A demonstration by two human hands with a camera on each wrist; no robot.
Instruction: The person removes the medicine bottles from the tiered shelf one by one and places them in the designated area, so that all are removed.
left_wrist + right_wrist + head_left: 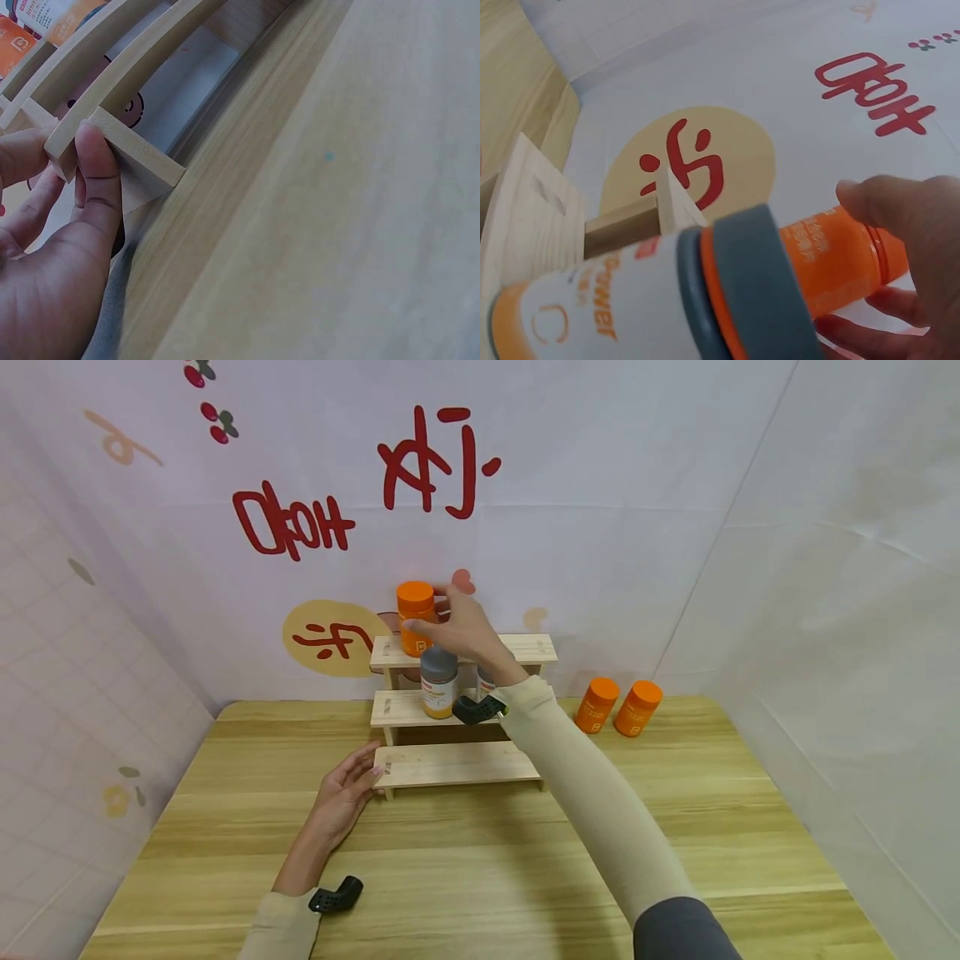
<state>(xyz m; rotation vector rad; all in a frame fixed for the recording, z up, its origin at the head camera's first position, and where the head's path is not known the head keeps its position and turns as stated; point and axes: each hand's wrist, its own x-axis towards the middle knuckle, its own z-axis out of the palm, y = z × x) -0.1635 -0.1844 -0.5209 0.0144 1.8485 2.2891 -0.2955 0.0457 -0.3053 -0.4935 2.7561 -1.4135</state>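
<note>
On the left end of the top step of a wooden three-step rack stands an orange bottle. My right hand holds it from the right side, thumb in front and fingers behind. In the right wrist view the orange bottle is partly covered by a grey-capped bottle close to the camera. My left hand pinches the left end of the lowest step; in the left wrist view the thumb presses the board's front corner.
A grey-capped white-and-orange bottle sits on the middle step, with another grey-capped bottle partly hidden behind my right wrist. Two orange bottles, a left one and a right one, stand on the table right of the rack. A printed cloth hangs behind.
</note>
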